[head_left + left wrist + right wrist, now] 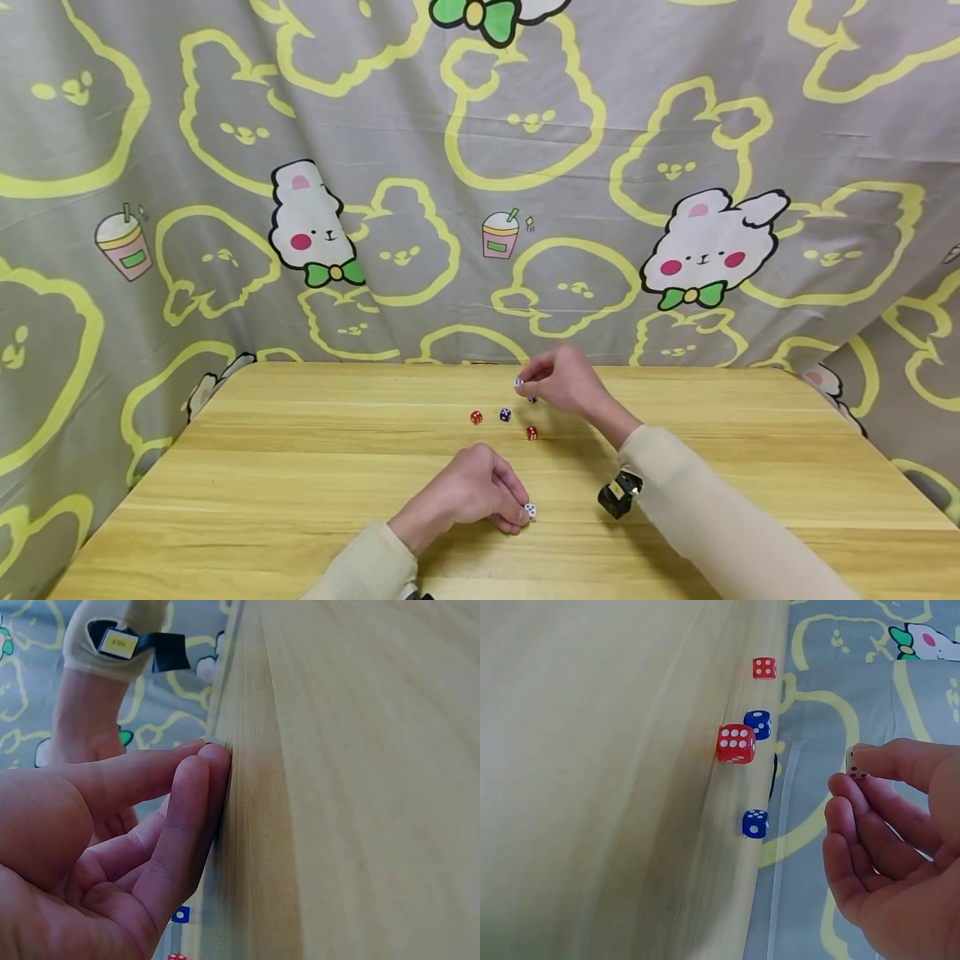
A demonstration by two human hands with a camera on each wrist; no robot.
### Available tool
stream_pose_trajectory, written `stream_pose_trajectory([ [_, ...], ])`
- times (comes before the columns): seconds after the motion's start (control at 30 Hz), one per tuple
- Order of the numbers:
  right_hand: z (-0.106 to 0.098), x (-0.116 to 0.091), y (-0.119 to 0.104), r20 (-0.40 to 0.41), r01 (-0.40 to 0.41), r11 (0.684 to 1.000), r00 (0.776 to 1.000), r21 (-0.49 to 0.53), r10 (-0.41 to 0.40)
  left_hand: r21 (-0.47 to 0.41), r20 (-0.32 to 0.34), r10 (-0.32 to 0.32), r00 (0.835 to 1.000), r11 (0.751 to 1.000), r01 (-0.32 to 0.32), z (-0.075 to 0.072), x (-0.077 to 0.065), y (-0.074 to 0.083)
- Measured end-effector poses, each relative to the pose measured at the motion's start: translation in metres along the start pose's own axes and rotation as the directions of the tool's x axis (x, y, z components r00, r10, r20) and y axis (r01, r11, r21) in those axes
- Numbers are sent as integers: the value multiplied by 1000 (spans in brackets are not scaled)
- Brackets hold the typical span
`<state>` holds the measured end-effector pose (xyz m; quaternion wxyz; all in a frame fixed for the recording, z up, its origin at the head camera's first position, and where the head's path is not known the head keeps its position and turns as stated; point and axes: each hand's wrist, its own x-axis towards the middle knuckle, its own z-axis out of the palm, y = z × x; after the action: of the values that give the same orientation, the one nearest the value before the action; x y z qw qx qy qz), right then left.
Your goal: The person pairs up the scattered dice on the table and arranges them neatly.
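Note:
My left hand (pixel 478 490) pinches a white die (pixel 531 512) with dark pips between thumb and fingers, low at the tabletop. In the left wrist view the fingertips (pixel 214 759) mostly hide that die. Farther back, my right hand (pixel 568 383) holds a second white die (pixel 857 766) by thumb and index finger, raised above the table. Its other fingers are loosely curled. Close by on the wood lie two red dice, one nearer (pixel 532 433) and one to the left (pixel 476 417). A blue die (pixel 506 414) sits between them, and another blue die (pixel 533 399) is partly covered by the right hand.
The wooden table (pixel 300 467) runs back to a grey curtain (pixel 420 150) with yellow cartoon outlines, which also hangs at both sides. A black wrist device (pixel 619 495) is strapped at the right sleeve (pixel 705 500).

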<state>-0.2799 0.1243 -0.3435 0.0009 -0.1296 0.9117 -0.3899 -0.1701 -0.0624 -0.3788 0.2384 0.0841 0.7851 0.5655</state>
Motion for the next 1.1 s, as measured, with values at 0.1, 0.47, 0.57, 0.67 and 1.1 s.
stream_pose_trajectory([
  [0.1, -2, -6, 1, -1, -6, 1000, 1000, -3, 6, 1, 3, 1, 1000, 1000, -1, 0, 0, 0],
  [0.47, -11, -27, 4, -7, 4, 1000, 1000, 1, -4, -14, 1, 8, 1000, 1000, -8, -1, 0, -1],
  [0.57, -12, -31, 5, -6, 6, 1000, 1000, -5, -6, -9, -2, 6, 1000, 1000, -6, -1, 0, -1],
  [0.67, -14, -36, 6, -11, -1, 1000, 1000, -1, 1, -5, -5, 1, 1000, 1000, -1, 0, 0, -1],
  [1.1, -13, -64, 11, -2, -46, 999, 999, 16, 46, -3, -9, 4, 1000, 1000, -4, 2, 0, 0],
])
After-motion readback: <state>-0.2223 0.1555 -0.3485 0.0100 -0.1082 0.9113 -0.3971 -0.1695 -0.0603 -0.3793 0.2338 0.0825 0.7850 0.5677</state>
